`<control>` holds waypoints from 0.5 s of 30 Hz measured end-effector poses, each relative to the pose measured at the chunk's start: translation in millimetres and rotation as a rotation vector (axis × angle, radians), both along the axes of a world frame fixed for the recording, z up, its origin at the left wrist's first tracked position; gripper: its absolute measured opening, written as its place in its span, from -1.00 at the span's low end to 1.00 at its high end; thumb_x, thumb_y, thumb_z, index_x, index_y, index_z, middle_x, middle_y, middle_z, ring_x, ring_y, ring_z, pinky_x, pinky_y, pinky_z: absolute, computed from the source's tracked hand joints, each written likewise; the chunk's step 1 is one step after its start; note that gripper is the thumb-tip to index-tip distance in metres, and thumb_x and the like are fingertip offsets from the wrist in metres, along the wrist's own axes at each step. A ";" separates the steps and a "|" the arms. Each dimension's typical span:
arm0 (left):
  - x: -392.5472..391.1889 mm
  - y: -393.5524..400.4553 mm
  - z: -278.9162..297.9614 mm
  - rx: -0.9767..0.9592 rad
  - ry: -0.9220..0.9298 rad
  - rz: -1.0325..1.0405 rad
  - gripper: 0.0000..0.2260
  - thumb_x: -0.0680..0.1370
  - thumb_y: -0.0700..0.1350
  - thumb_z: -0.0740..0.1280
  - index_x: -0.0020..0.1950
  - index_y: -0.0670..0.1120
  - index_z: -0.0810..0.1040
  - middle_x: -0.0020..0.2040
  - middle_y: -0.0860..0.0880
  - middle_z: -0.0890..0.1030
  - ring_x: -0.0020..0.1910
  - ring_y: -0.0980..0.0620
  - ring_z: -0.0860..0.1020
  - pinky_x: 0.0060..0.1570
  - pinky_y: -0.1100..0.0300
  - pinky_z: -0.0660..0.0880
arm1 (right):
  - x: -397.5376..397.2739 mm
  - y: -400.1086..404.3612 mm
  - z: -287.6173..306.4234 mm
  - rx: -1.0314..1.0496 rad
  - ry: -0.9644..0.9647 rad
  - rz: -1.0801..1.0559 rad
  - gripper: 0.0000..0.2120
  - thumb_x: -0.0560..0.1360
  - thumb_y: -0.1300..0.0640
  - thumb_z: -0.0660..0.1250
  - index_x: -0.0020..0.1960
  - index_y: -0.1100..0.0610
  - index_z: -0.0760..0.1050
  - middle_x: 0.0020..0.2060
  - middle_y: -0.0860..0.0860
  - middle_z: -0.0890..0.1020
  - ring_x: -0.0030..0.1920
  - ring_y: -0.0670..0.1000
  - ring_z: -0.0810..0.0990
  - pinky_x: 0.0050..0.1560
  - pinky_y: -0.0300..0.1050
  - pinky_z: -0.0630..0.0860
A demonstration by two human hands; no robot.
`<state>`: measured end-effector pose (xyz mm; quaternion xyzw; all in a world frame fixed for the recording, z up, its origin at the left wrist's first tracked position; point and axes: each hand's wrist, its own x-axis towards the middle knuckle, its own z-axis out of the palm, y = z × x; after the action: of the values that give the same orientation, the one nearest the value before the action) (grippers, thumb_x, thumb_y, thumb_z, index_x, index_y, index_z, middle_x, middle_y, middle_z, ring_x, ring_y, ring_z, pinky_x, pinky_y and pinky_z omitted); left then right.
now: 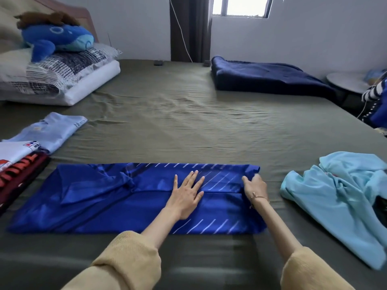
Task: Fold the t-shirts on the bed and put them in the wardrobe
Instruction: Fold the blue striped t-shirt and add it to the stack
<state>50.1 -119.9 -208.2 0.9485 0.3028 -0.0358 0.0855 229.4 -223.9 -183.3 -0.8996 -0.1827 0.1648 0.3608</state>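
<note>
One blue t-shirt (100, 197) (white stripes) folded lengthwise; left hand (187, 195) flat, right hand (254, 185) pinching edge.

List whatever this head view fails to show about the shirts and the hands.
- Wardrobe: nowhere in the head view.
- Folded stack of printed t-shirts: cut off by the left edge; lettering unreadable.
- Crumpled light blue t-shirt: runs past the right edge.
- Right hand: its grip on the shiny royal blue striped t-shirt hides the fingertips.
- Left hand: flat palm covers the fold beneath.
</note>
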 end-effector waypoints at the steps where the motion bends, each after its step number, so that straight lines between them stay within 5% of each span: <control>1: -4.4 1.7 1.2 0.010 -0.030 0.026 -0.54 0.68 0.05 -0.10 0.56 0.03 -0.10 0.57 0.03 -0.14 0.53 0.11 -0.19 0.46 -0.10 -0.25 | -3.3 8.9 2.9 0.069 0.066 0.020 -0.68 0.59 0.12 0.17 0.17 0.37 0.38 0.15 0.32 0.50 0.18 0.25 0.46 0.08 -0.04 0.34; 5: -36.3 20.2 7.0 0.139 -0.197 0.197 -0.57 0.68 -0.02 -0.04 0.56 -0.03 0.03 0.55 0.00 0.05 0.53 0.07 0.01 0.48 -0.06 -0.08 | -30.1 50.2 7.8 0.261 0.356 0.105 -0.85 0.56 0.10 0.24 -0.08 0.18 0.34 -0.06 0.15 0.46 -0.06 0.06 0.43 -0.14 -0.14 0.33; 8: -77.0 42.9 9.3 0.215 -0.361 0.505 -0.57 0.65 -0.08 0.06 0.52 -0.11 0.16 0.53 -0.10 0.17 0.50 -0.04 0.14 0.43 -0.15 0.06 | -64.0 84.4 9.7 0.284 0.383 0.208 -0.86 0.55 0.10 0.25 -0.13 0.07 0.31 -0.17 0.05 0.43 -0.10 0.02 0.40 -0.22 -0.15 0.31; 11: -124.1 66.8 10.1 0.033 -0.338 0.851 -0.50 0.67 0.02 -0.03 0.56 -0.13 -0.02 0.56 -0.15 -0.01 0.54 -0.10 -0.05 0.43 -0.20 -0.09 | -107.4 116.0 7.7 0.326 0.437 0.319 -0.82 0.55 0.15 0.24 0.13 0.10 0.35 0.04 0.06 0.47 0.06 0.04 0.43 0.03 -0.17 0.37; 13: -152.5 82.2 6.4 -0.088 -0.286 0.914 -0.49 0.67 0.06 -0.09 0.56 -0.10 -0.08 0.56 -0.13 -0.09 0.54 -0.11 -0.15 0.42 -0.24 -0.17 | -134.9 131.3 6.6 0.348 0.483 0.357 -0.67 0.54 0.19 0.25 0.28 0.20 0.34 0.16 0.08 0.49 0.16 0.10 0.47 0.23 -0.08 0.39; 15: -180.8 95.0 0.6 -0.135 -0.196 0.864 -0.52 0.67 0.05 -0.11 0.57 -0.04 -0.10 0.57 -0.07 -0.15 0.53 -0.09 -0.20 0.41 -0.26 -0.20 | -161.1 144.5 5.5 0.330 0.470 0.398 -0.76 0.53 0.22 0.24 0.19 0.14 0.37 0.10 0.07 0.52 0.08 0.09 0.50 0.16 -0.08 0.43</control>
<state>-130.6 -25.0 -207.6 0.7261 0.6589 0.0733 0.1825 68.2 -79.4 -177.8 -0.7134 -0.2905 0.4029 0.4943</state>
